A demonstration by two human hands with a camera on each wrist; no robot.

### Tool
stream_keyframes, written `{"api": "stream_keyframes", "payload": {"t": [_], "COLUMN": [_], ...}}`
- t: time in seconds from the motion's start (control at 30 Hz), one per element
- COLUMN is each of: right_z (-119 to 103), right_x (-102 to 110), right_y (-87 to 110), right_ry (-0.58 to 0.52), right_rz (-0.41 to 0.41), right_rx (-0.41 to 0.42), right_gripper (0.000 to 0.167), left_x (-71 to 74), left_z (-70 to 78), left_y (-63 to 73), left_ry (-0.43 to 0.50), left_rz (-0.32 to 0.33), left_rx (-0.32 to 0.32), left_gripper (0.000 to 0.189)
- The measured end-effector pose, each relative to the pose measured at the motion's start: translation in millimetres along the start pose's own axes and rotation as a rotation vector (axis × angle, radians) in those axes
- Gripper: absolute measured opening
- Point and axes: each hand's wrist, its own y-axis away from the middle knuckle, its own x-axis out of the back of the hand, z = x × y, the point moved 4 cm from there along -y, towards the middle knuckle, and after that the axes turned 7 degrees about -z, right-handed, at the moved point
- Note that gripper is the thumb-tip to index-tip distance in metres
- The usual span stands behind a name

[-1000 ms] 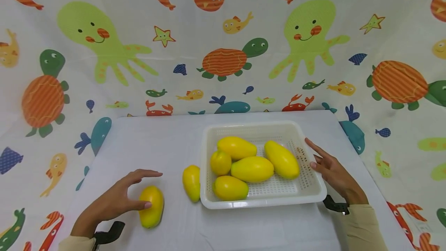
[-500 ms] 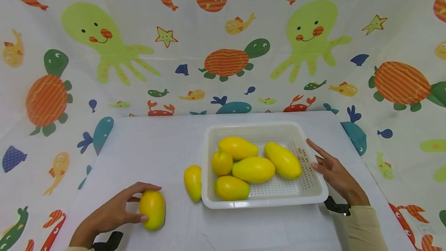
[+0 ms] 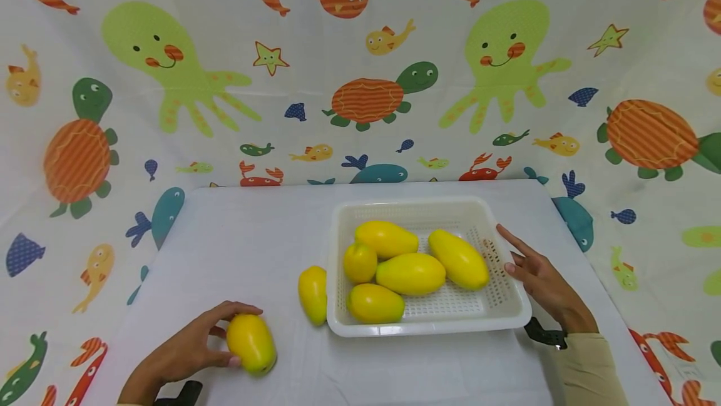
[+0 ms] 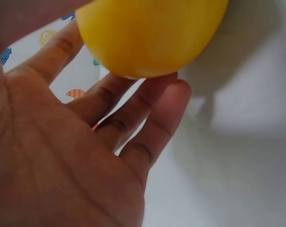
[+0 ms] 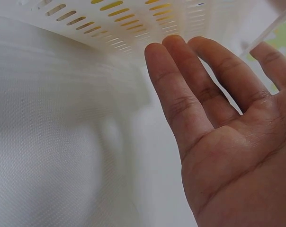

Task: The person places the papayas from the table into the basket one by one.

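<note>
At the table's front left, my left hand holds a yellow mango between thumb and fingers. In the left wrist view the fingers meet the lower side of this mango. My right hand rests against the right side of a white perforated plastic basket, its index finger stretched along the rim. The right wrist view shows fairly straight fingers at the outer wall of the basket. Several yellow mangoes lie in the basket.
Another yellow mango lies on the white-covered table, close against the basket's left side. Behind the table hangs a curtain printed with sea animals.
My left hand has closed its thumb and fingers on the mango and shifted it slightly right and toward me, tilting it. The right hand and basket stay in place.
</note>
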Motion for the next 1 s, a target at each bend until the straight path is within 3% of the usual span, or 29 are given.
{"api": "stream_keyframes", "payload": {"t": [0.17,0.3,0.7,1.0], "right_z": [1,2,2,4], "right_x": [0,2,3,4], "right_y": [-1.0,-1.7,-1.6,-0.9], "right_ry": [0.003,0.012,0.0,-0.006], "right_rz": [0.003,0.008,-0.002,-0.001], "right_rx": [-0.004,-0.004,0.03,0.02], "right_gripper": [0.075,0.075,0.074,0.074], "left_x": [0.3,3.6,12.6,17.7], "left_z": [0.8,9.0,53.6,88.4], "left_y": [-8.5,-11.0,-14.6,-25.8], "left_ry": [0.05,0.038,-0.04,-0.084], "left_rz": [-0.01,0.03,0.232,0.286], "left_rx": [0.011,0.016,-0.095,-0.177], "left_gripper": [0.06,0.06,0.054,0.055]}}
